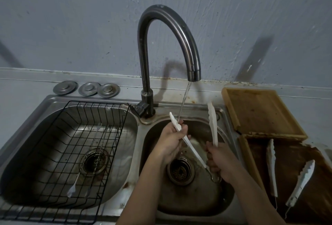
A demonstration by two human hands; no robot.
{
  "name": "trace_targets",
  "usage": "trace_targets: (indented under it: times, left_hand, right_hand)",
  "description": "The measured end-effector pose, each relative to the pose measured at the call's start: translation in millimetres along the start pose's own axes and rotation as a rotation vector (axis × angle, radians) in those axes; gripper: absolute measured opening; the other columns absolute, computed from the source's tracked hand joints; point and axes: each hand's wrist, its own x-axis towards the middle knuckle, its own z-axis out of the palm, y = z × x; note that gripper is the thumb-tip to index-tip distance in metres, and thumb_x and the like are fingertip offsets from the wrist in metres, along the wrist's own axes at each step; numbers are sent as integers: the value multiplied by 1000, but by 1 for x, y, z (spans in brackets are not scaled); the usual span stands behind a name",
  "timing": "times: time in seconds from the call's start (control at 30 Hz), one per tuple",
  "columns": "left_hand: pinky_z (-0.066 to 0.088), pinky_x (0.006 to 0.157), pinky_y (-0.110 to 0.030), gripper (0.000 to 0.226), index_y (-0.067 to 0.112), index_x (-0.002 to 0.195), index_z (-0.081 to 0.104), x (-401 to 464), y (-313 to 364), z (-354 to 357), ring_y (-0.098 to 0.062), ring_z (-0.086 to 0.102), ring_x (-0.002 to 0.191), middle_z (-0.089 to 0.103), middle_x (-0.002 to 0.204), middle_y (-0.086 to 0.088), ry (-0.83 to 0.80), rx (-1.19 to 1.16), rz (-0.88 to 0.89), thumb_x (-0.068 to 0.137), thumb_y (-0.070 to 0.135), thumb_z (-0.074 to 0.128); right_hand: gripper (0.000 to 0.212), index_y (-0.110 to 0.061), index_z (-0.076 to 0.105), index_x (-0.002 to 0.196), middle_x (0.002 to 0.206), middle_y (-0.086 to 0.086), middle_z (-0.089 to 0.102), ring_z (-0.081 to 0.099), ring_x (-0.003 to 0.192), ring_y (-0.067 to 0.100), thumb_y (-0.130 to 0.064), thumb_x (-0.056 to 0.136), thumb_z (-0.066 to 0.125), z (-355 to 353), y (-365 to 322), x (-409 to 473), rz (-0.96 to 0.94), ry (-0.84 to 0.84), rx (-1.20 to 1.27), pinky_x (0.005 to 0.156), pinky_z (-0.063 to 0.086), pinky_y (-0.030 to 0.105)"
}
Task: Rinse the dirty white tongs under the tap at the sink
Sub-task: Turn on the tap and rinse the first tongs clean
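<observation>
White tongs [212, 122] are spread wide open over the right sink basin [190, 199]. My right hand [220, 163] grips them near the hinge end, low in the basin. My left hand [170, 142] is closed around the left arm of the tongs, whose tip pokes up past my fingers. Water runs from the curved dark tap [194, 73] in a thin stream that lands on the left arm at my left fingers. The right arm of the tongs points up, clear of the stream.
A black wire rack [59, 152] with metal utensils sits in the left basin [23, 152]. Three metal drain lids [86, 89] lie behind it. Two wooden boards [260, 111] are on the right counter, with another pair of white tongs [301, 181] lying on the nearer one.
</observation>
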Motion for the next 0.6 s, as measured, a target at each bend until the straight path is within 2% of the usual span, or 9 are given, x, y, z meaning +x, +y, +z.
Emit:
trace_targets:
  times: [0.1, 0.17, 0.23, 0.3, 0.37, 0.43, 0.5, 0.53, 0.6]
  left_hand:
    - [57, 54, -22, 9, 9, 82, 57, 5, 19, -3, -14, 58, 61, 54, 73, -6, 111, -52, -30, 87, 1, 58]
    - [55, 50, -23, 13, 8, 77, 55, 8, 28, -2, -14, 54, 55, 53, 68, -6, 139, -49, -25, 90, 7, 56]
    - [51, 54, -28, 21, 10, 75, 52, 9, 27, 2, -13, 50, 52, 48, 63, -4, 156, 85, 10, 94, 17, 52]
    - [44, 66, -35, 24, 12, 75, 48, 9, 17, 6, -16, 46, 57, 46, 63, -4, 232, 282, 81, 96, 24, 47]
    - [42, 71, -41, 18, 9, 82, 49, 7, 9, 9, -24, 48, 64, 48, 68, -10, 322, 390, 170, 95, 22, 46]
    - [46, 73, -44, 16, 3, 95, 52, 7, 4, 8, -35, 55, 75, 55, 80, -22, 429, 443, 241, 92, 19, 50]
    - [50, 77, -46, 30, -1, 113, 47, 6, 0, 9, -42, 60, 89, 60, 96, -30, 507, 483, 271, 91, 18, 54]
    - [50, 72, -43, 31, 1, 115, 43, 5, -2, 12, -40, 61, 87, 59, 94, -29, 520, 488, 290, 92, 18, 53]
    - [48, 57, -30, 24, 6, 111, 41, -3, -11, 25, -24, 59, 71, 58, 82, -12, 486, 543, 263, 94, 21, 49]
  right_hand:
    - [27, -10, 46, 73, 39, -5, 34, 25, 31, 6, -20, 97, 41, 0, -1, -3, 96, -101, 151, 30, 19, 16]
    - [29, -11, 45, 70, 39, -5, 33, 24, 30, 5, -19, 97, 41, 1, -1, -3, 111, -136, 191, 29, 18, 14]
    - [30, -12, 45, 68, 38, -6, 34, 25, 30, 5, -20, 97, 41, 5, -3, -4, 84, -142, 139, 29, 19, 15]
    - [30, -14, 46, 68, 37, -8, 35, 26, 30, 5, -20, 97, 42, 9, -4, -5, 44, -139, 76, 30, 19, 16]
    - [28, -15, 46, 69, 38, -8, 35, 26, 30, 5, -21, 96, 43, 11, -4, -5, 17, -142, 48, 30, 20, 15]
    - [26, -15, 47, 70, 39, -8, 35, 25, 31, 5, -20, 96, 44, 13, -3, -5, 7, -143, 68, 30, 20, 14]
    - [25, -15, 49, 71, 39, -8, 35, 25, 31, 6, -19, 95, 45, 14, -4, -5, -24, -117, 61, 31, 20, 14]
    - [25, -14, 50, 71, 38, -9, 37, 27, 31, 6, -19, 95, 45, 16, -6, -6, -43, -107, 65, 31, 21, 14]
    - [24, -14, 53, 72, 40, -8, 46, 37, 33, 8, -19, 95, 45, 23, -15, -9, -93, -106, 119, 32, 29, 18]
